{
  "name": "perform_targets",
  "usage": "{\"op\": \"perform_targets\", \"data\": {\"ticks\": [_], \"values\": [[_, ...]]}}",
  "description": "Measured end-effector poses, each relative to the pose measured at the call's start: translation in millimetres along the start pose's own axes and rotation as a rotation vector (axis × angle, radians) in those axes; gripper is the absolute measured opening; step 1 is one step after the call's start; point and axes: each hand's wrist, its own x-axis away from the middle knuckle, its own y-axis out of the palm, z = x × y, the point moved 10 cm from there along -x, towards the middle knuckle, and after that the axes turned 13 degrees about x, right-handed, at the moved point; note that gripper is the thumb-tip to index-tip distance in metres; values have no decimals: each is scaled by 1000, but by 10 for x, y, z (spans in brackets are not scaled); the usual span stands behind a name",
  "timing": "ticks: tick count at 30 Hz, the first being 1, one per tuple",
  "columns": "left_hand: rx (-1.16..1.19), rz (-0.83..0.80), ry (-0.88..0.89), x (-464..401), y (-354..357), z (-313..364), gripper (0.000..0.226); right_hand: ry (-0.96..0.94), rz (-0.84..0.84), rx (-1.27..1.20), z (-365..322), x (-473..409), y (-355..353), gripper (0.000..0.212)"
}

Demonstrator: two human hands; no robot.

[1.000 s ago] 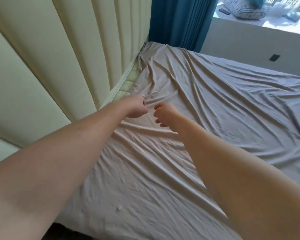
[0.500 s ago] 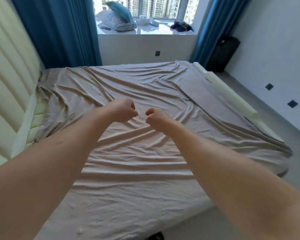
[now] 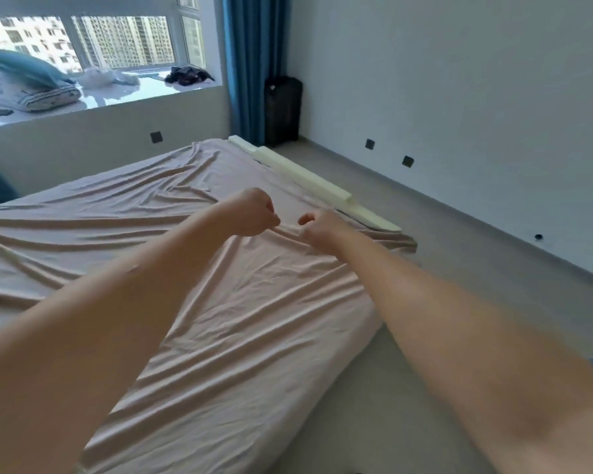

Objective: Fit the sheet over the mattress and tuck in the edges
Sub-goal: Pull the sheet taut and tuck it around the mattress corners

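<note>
While the sheet (image 3: 220, 302) lies creased over the mattress (image 3: 322, 179), mid-frame: left hand (image 3: 254, 213), right hand (image 3: 317, 227), each pinching one ridge, probably to tug slack toward the bare edge.

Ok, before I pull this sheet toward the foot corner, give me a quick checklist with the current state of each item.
1. Left hand gripping the sheet: cannot tell; fingers are curled, but any fabric in them is hidden.
2. Right hand gripping the sheet: cannot tell, same reason.
3. Foot edge covered: not ok; mattress shows bare along it.
4. Sheet smooth: not ok, heavy wrinkles throughout.
5. Near side edge draped over: ok.
6. Floor beside the foot edge free of obstacles: ok.
</note>
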Motion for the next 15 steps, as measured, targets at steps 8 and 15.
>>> {"op": "perform_targets", "data": {"ticks": [8, 15], "values": [[83, -72, 82, -1526, 1314, 1761, 19, 210, 96, 34, 2478, -787, -1588, 28], [-4, -172, 131, -2756, 2158, 2856, 22, 283, 117, -67, 3742, -1595, -2495, 16]]}}
